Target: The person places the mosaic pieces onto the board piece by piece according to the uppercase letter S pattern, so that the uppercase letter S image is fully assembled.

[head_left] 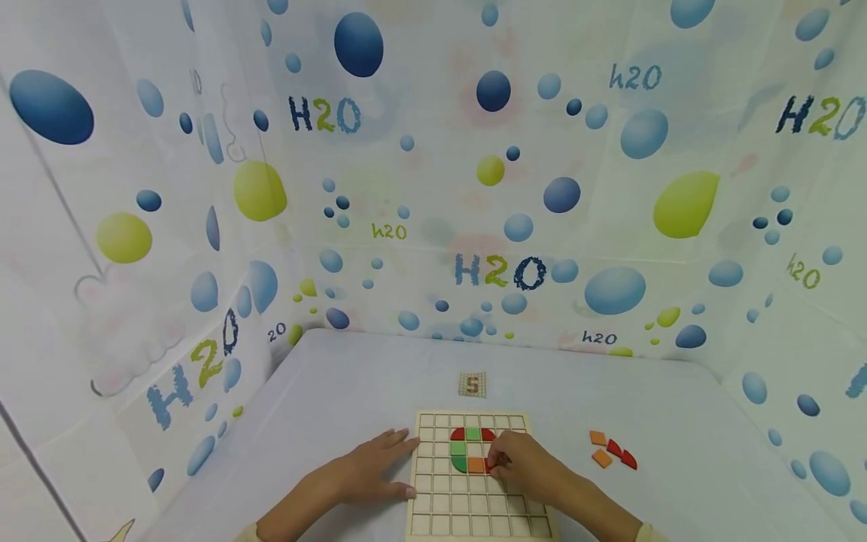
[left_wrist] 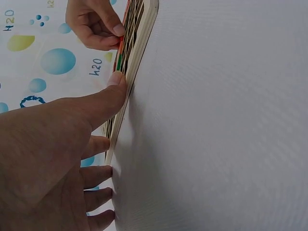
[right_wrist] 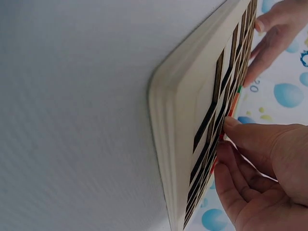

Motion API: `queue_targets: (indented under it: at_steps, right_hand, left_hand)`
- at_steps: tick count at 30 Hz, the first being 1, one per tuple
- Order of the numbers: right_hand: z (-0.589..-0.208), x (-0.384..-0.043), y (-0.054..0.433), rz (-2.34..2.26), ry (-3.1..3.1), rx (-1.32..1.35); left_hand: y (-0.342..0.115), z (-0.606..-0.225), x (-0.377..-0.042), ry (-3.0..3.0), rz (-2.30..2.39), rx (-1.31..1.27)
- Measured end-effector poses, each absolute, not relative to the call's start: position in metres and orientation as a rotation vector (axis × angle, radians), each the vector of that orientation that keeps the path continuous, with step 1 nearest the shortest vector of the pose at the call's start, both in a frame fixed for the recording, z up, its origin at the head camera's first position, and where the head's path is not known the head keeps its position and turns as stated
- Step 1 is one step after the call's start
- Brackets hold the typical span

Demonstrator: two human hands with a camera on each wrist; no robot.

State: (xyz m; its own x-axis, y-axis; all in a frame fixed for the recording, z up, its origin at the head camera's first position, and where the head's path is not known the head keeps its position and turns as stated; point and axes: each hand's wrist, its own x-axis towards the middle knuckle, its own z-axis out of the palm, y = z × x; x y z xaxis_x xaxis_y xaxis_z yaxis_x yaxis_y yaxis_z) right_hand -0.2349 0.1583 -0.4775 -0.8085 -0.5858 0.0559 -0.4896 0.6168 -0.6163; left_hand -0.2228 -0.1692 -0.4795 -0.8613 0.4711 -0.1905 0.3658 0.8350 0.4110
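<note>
A wooden grid board (head_left: 440,504) lies on the table. On it sit a red quarter-round tile (head_left: 457,434), a light green square tile (head_left: 473,434), another light green square (head_left: 457,449), a dark green quarter-round tile (head_left: 459,464) and an orange square tile (head_left: 476,465). Another red tile shows at the top right of this group. My right hand (head_left: 527,467) pinches a red tile (head_left: 488,464) at the cell right of the orange square; its shape is mostly hidden by the fingers. Along the board's left edge rests my left hand (head_left: 366,473), fingers spread and thumb touching the rim.
Right of the board lie loose tiles: an orange square (head_left: 597,437), a second orange square (head_left: 601,458), a red tile (head_left: 613,448) and another red tile (head_left: 629,459). Behind the board is a small pattern card (head_left: 472,385). A printed curtain (head_left: 433,196) surrounds the table.
</note>
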Motion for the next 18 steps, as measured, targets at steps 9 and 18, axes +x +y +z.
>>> queue_targets:
  at_steps: [9,18]
  right_hand:
    - [-0.4804,-0.2362,0.1623,-0.969,2.654,-0.906]
    - [-0.4812,-0.2341,0.1683,-0.958,2.647,-0.883]
  left_hand:
    - [-0.1698,-0.4782,-0.2219,2.729,0.535,0.655]
    - [-0.1708,-0.48,-0.2216,2.734,0.548,0.674]
